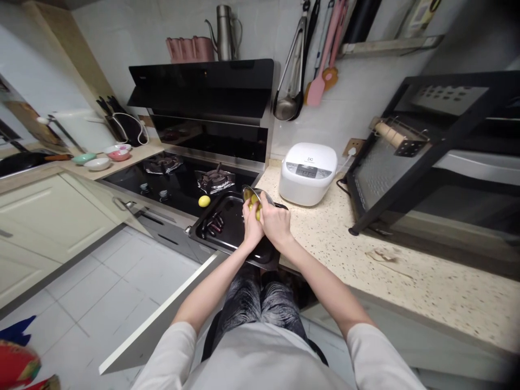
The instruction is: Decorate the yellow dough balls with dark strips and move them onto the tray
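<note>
A metal bowl (246, 190) is tipped on its side above the right half of a black baking tray (234, 208). My right hand (277, 221) grips its rim. Yellow-green pieces (254, 199), perhaps small potatoes, show in the bowl's mouth. My left hand (252, 230) is cupped against them, its fingers partly hidden. On the tray's left side lie several dark, glossy, long pieces (213, 224), maybe sausages. A single yellow round piece (204, 201) sits outside the tray, on the black stovetop.
Behind the tray is a gas hob (179, 187) with foil-lined burners. A white rice cooker (307, 176) stands on the speckled counter (325, 238), right of the tray. An open cabinet door (162, 311) juts out at my left. Small bowls (97, 163) sit far left; a black rack (402, 157) stands right.
</note>
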Demonstrator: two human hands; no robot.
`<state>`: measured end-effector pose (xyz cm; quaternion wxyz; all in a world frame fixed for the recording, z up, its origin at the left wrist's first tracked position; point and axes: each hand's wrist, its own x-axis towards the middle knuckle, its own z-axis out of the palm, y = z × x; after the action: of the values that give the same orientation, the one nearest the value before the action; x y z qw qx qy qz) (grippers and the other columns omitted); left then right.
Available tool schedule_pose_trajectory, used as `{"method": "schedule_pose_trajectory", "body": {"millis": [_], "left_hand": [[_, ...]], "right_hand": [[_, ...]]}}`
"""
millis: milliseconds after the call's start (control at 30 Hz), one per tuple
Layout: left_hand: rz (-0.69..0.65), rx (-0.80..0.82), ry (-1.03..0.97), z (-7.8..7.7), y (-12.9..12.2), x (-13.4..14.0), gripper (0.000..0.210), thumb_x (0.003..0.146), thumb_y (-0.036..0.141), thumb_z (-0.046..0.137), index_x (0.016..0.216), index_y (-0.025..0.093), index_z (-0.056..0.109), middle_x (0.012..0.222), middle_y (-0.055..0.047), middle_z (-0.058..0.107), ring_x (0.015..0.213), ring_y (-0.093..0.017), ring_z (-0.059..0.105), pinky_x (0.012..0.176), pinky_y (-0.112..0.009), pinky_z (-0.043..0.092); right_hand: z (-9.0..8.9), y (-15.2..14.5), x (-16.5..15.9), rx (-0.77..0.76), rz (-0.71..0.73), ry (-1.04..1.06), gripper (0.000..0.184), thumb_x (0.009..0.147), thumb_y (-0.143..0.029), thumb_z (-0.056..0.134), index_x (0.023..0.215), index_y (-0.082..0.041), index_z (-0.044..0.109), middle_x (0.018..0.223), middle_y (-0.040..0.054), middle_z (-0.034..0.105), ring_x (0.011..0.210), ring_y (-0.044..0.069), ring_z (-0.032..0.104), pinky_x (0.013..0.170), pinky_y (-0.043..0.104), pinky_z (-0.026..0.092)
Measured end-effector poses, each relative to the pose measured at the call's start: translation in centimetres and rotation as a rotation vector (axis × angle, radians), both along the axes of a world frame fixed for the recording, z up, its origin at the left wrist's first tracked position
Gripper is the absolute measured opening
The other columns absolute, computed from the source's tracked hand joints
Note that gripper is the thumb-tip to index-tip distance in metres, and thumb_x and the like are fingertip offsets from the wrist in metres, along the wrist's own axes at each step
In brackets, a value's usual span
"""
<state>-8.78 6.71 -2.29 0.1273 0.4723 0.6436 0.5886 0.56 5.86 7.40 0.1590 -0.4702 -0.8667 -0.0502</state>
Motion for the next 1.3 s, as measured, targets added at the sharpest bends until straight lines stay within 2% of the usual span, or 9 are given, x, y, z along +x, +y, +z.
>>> {"method": "schedule_pose_trajectory", "body": {"millis": [200, 333, 433, 600, 867, 1033, 1167, 1233, 1300], "left_hand": [[0.039, -0.034, -0.033, -0.1, -0.7, -0.9, 0.042, 0.101, 0.022, 0.048, 0.142, 0.022, 0.058, 0.152, -0.014, 0.051, 0.143, -0.027, 0.050, 0.123, -0.043, 0.039], [0.053, -0.070, 0.020, 0.1, -1.0, -1.7, 0.036, 0.100, 0.019, 0.049, 0.132, 0.013, 0.063, 0.144, -0.019, 0.057, 0.138, -0.028, 0.052, 0.119, -0.040, 0.040], [0.060, -0.103, 0.080, 0.3, -1.1, -2.1, 0.033, 0.096, 0.018, 0.055, 0.127, 0.015, 0.065, 0.135, -0.018, 0.062, 0.132, -0.029, 0.056, 0.116, -0.042, 0.042], [0.080, -0.157, 0.139, 0.7, -1.3, -2.1, 0.035, 0.085, 0.023, 0.072, 0.119, 0.020, 0.067, 0.124, -0.012, 0.069, 0.125, -0.032, 0.060, 0.107, -0.047, 0.049], [0.115, -0.236, 0.311, 1.7, -1.9, -1.8, 0.034, 0.083, 0.032, 0.079, 0.115, 0.024, 0.071, 0.123, -0.009, 0.071, 0.124, -0.032, 0.059, 0.104, -0.046, 0.048], [0.123, -0.315, 0.435, 2.3, -2.4, -2.5, 0.033, 0.083, 0.037, 0.080, 0.112, 0.025, 0.073, 0.123, -0.009, 0.070, 0.126, -0.033, 0.057, 0.105, -0.048, 0.047], [0.111, -0.370, 0.511, 2.7, -2.7, -3.2, 0.034, 0.082, 0.036, 0.080, 0.114, 0.025, 0.074, 0.122, -0.009, 0.070, 0.123, -0.034, 0.058, 0.102, -0.046, 0.049], [0.078, -0.393, 0.545, 2.9, -3.0, -3.6, 0.033, 0.081, 0.035, 0.080, 0.113, 0.025, 0.075, 0.119, -0.010, 0.071, 0.121, -0.033, 0.059, 0.100, -0.044, 0.050], [0.031, -0.401, 0.581, 3.1, -3.4, -4.1, 0.032, 0.080, 0.034, 0.081, 0.111, 0.024, 0.076, 0.118, -0.010, 0.071, 0.120, -0.033, 0.059, 0.098, -0.044, 0.051]], "right_hand": [[-0.2, -0.4, -0.8, 0.016, 0.116, -0.063, 0.062, 0.104, -0.015, 0.034, 0.166, -0.008, 0.030, 0.103, 0.0191, 0.077, 0.084, 0.023, 0.074, 0.069, 0.028, 0.051], [-0.3, -0.5, -1.2, 0.015, 0.161, -0.086, 0.062, 0.104, -0.012, 0.033, 0.165, -0.006, 0.031, 0.103, 0.0184, 0.077, 0.084, 0.021, 0.073, 0.068, 0.027, 0.050], [-0.5, -0.2, -1.1, 0.008, 0.171, -0.091, 0.063, 0.104, -0.010, 0.031, 0.166, -0.008, 0.030, 0.104, 0.0177, 0.077, 0.083, 0.022, 0.073, 0.068, 0.028, 0.050], [-1.0, 0.8, -0.2, 0.020, 0.099, -0.061, 0.066, 0.103, -0.013, 0.034, 0.168, -0.013, 0.025, 0.105, 0.0161, 0.077, 0.083, 0.022, 0.074, 0.070, 0.028, 0.050], [-1.1, 2.2, 1.8, 0.042, -0.029, 0.001, 0.074, 0.099, -0.015, 0.044, 0.169, -0.013, 0.020, 0.099, 0.0146, 0.078, 0.083, 0.023, 0.074, 0.071, 0.028, 0.048], [0.0, 3.0, 3.4, 0.065, -0.106, 0.106, 0.068, 0.098, -0.015, 0.043, 0.166, -0.014, 0.034, 0.096, 0.0132, 0.079, 0.077, 0.022, 0.071, 0.071, 0.028, 0.047], [0.7, 4.2, 6.6, 0.044, -0.216, 0.351, 0.061, 0.097, -0.017, 0.038, 0.156, -0.011, 0.052, 0.076, 0.0089, 0.072, 0.064, 0.019, 0.060, 0.068, 0.030, 0.044], [0.2, 5.1, 9.2, 0.021, -0.302, 0.546, 0.057, 0.094, -0.021, 0.039, 0.142, -0.010, 0.067, 0.067, 0.0062, 0.066, 0.060, 0.019, 0.053, 0.067, 0.031, 0.041], [-0.9, 6.0, 12.2, -0.025, -0.362, 0.768, 0.047, 0.085, -0.025, 0.046, 0.114, -0.010, 0.080, 0.061, 0.0039, 0.059, 0.061, 0.018, 0.047, 0.065, 0.031, 0.037]]}}
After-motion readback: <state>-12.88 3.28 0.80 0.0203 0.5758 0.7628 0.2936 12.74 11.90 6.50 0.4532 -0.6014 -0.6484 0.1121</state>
